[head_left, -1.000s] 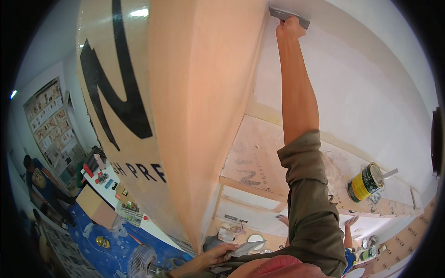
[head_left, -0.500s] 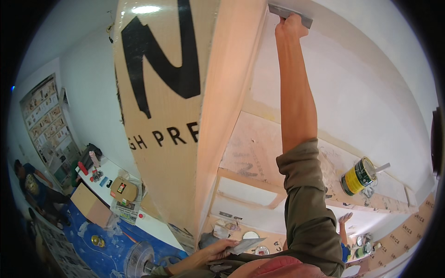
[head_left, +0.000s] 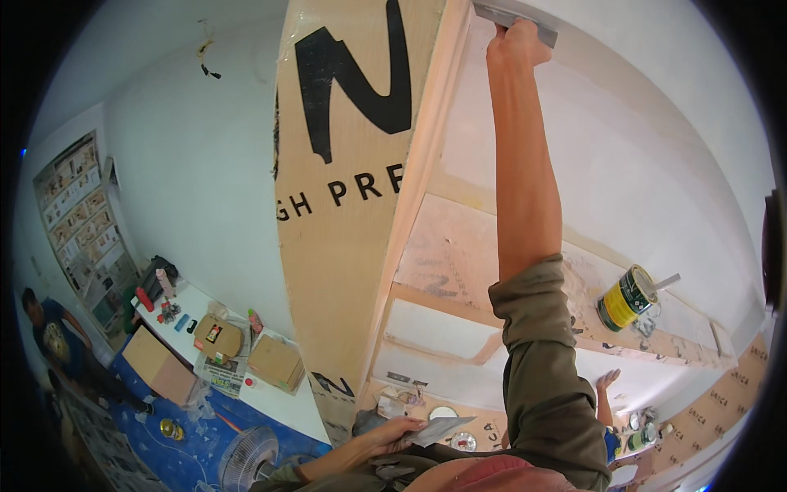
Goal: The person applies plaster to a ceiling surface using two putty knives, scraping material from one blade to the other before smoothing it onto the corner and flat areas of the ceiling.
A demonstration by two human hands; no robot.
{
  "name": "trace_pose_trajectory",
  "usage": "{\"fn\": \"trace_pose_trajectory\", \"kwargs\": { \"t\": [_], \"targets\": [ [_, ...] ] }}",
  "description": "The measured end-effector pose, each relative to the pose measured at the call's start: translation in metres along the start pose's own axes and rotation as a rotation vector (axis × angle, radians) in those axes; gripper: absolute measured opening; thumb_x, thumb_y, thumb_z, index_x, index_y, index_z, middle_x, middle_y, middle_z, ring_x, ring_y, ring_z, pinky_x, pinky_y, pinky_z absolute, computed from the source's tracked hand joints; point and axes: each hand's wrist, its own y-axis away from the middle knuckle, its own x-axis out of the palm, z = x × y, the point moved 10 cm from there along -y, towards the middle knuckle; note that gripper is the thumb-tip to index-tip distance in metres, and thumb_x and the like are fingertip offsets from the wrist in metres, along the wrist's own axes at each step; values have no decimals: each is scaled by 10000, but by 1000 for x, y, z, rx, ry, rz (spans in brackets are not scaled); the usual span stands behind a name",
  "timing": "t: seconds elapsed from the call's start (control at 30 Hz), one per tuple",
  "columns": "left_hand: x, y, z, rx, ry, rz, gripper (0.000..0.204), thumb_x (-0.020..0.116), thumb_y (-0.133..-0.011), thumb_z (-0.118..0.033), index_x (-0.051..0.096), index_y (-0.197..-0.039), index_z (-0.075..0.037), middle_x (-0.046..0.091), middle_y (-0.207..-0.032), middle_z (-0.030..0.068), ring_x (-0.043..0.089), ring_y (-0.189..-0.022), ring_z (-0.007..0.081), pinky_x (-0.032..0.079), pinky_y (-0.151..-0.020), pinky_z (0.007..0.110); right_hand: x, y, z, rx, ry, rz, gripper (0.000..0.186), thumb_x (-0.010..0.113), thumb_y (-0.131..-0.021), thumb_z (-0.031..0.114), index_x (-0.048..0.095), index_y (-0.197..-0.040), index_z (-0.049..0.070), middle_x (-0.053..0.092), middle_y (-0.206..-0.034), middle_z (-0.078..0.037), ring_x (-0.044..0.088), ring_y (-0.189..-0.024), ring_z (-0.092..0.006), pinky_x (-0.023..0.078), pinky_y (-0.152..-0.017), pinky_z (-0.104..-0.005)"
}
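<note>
My right hand (head_left: 518, 45) is raised high, gripping a wide metal putty blade (head_left: 492, 15) against the top of the pale wall surface (head_left: 607, 148), beside a vertical edge. Low at centre, my left hand (head_left: 395, 435) holds another flat metal blade (head_left: 441, 428). A plywood panel (head_left: 344, 230) with large black lettering stands left of my raised arm. Below the pale surface, a wooden ledge (head_left: 443, 246) carries a yellow-and-green tin (head_left: 623, 299) with a stick standing in it.
At left, a co-worker (head_left: 57, 336) stands near a white table (head_left: 299, 410) with boxes and small items, on blue floor covering (head_left: 147, 394) with a fan (head_left: 246, 459). Another person's hand (head_left: 607, 380) shows below the ledge. Wires (head_left: 209, 66) hang at upper left.
The view has swung, so the lettered panel appears further right and more of the left wall shows. My raised blade has shifted slightly right in the picture.
</note>
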Motion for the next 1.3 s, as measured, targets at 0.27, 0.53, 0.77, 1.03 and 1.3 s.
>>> {"fn": "trace_pose_trajectory", "kwargs": {
  "t": [0.27, 0.53, 0.77, 1.03, 1.3],
  "targets": [
    [-7, -7, 10, 13, -34, 46, 336, 529, -887, -185, 502, -1131, 44, 619, -885, 49, 610, -697, 76, 518, -567, 169, 10, 29, 18, 50, 30, -144, 419, 407, -792, -101, 330, -1200, -54, 395, -1219, -148, 514, -995, -291, 529, -848, -416],
    [-3, 9, 9, 33, -32, 0, 306, 542, -881, -194, 532, -1092, 28, 620, -836, 20, 596, -634, 59, 496, -502, 164, 11, 30, 33, -43, 11, 1, 423, 415, -762, -120, 350, -1176, -67, 414, -1192, -154, 521, -979, -287, 516, -841, -420],
    [-8, 4, 14, 12, -41, 23, 247, 520, -887, -176, 553, -1039, 16, 628, -766, 28, 584, -541, 49, 478, -436, 141, -83, -19, 6, -33, -34, -33, 474, 420, -737, -158, 335, -1200, -99, 404, -1206, -199, 487, -1044, -351, 467, -870, -519],
    [-16, 5, 0, 16, 50, -5, 224, 513, -892, -170, 555, -1039, -6, 626, -736, 22, 567, -495, 46, 453, -393, 129, -95, -76, -73, 103, 75, -171, 423, 437, -769, -74, 311, -1173, -65, 405, -1221, -181, 511, -1023, -308, 505, -875, -432],
    [-34, -10, -3, 14, 88, -73, 202, 519, -890, -175, 562, -1004, -14, 619, -705, 15, 559, -480, 47, 449, -391, 134, -85, -98, -90, 104, 117, -144, 368, 453, -777, -52, 367, -1134, -78, 470, -1163, -187, 569, -951, -309, 551, -790, -376]
  ]
}}
